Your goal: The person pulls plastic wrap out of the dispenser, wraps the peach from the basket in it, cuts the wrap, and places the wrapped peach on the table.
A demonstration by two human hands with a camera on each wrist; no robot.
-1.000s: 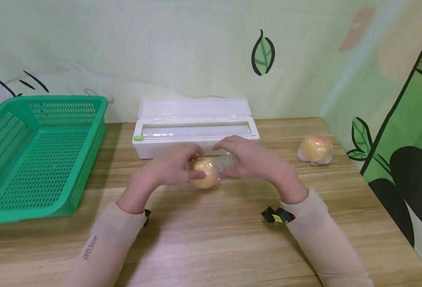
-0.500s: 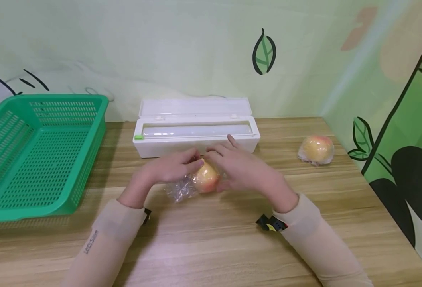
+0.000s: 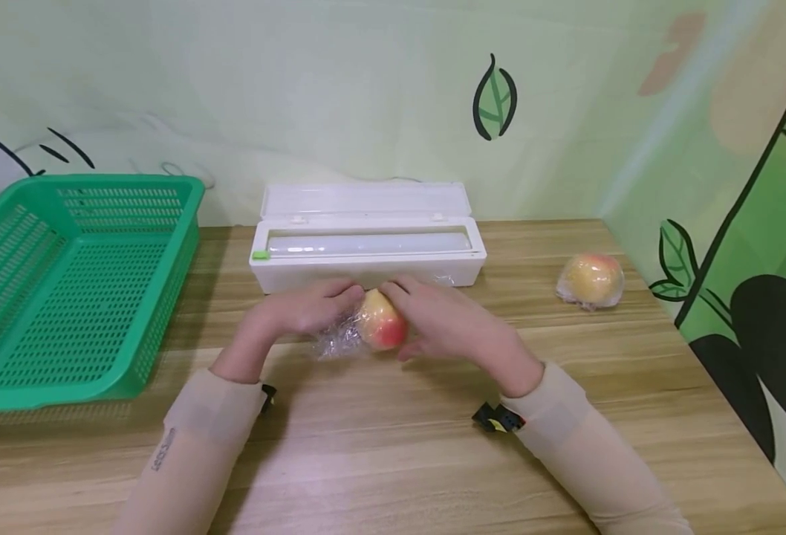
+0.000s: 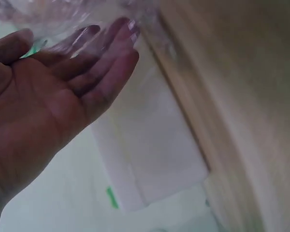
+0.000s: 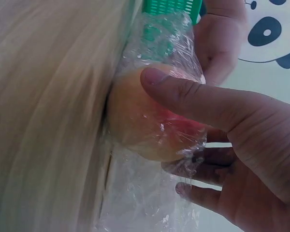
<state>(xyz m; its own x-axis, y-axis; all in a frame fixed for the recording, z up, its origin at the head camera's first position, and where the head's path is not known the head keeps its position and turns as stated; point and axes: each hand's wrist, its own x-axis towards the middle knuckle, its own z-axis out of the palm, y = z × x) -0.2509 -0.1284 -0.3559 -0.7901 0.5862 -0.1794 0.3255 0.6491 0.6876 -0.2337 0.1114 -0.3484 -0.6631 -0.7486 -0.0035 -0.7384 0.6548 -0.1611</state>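
Observation:
A round yellow-and-red fruit (image 3: 383,321), its exact kind unclear, sits in clear cling film (image 3: 339,339) on the table. My right hand (image 3: 456,323) grips it from the right; in the right wrist view the thumb (image 5: 183,96) lies across the wrapped fruit (image 5: 140,116), with fingers curled behind. To the fruit's left, my left hand (image 3: 309,306) touches the loose film. The left wrist view has its fingers loosely bent and spread, with film (image 4: 82,19) over the tips. Just beyond both hands stands a white cling film dispenser (image 3: 369,271), lid raised, roll inside.
A second wrapped fruit (image 3: 591,280) rests at the right of the wooden table (image 3: 393,453). On the left stands a green perforated basket (image 3: 189,223). A printed wall (image 3: 366,89) closes off the back and right.
The fruit has turned so its red side faces up and toward me. Loose film now bunches at its left. The right hand has shifted left and closed around the fruit.

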